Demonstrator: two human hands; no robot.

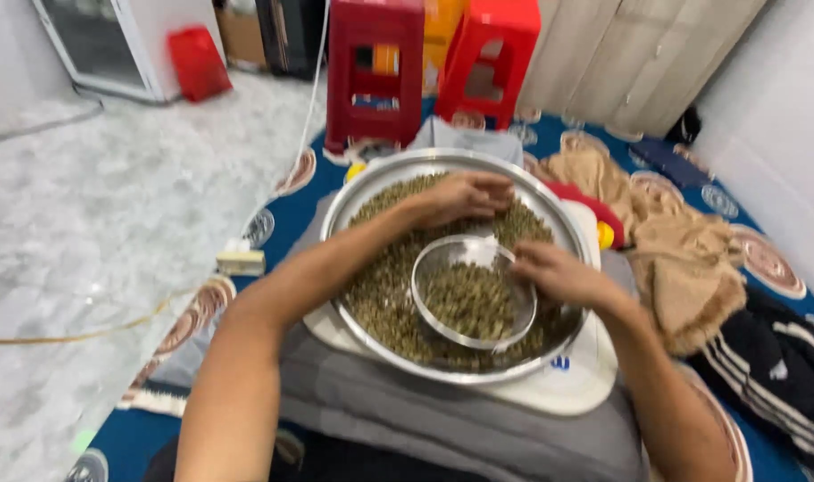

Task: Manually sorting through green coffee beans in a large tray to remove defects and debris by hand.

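A wide round metal tray (353, 192) rests on my lap, spread with small green-brown beans (380, 295). Inside it sits a smaller metal bowl (425, 268), part filled with the same beans. My left hand (460, 196) lies palm down on the beans at the tray's far side, fingers curled as if scooping. My right hand (559, 272) rests on the bowl's right rim, fingers bent over it. Whether either hand encloses beans is hidden.
A white board (585, 384) and grey cushion (425, 419) lie under the tray. Two red plastic stools (375, 67) stand ahead on a blue patterned mat (282, 214). A tan blanket (684, 268) and dark striped clothing (773, 357) lie at right. Marble floor with a cable is at left.
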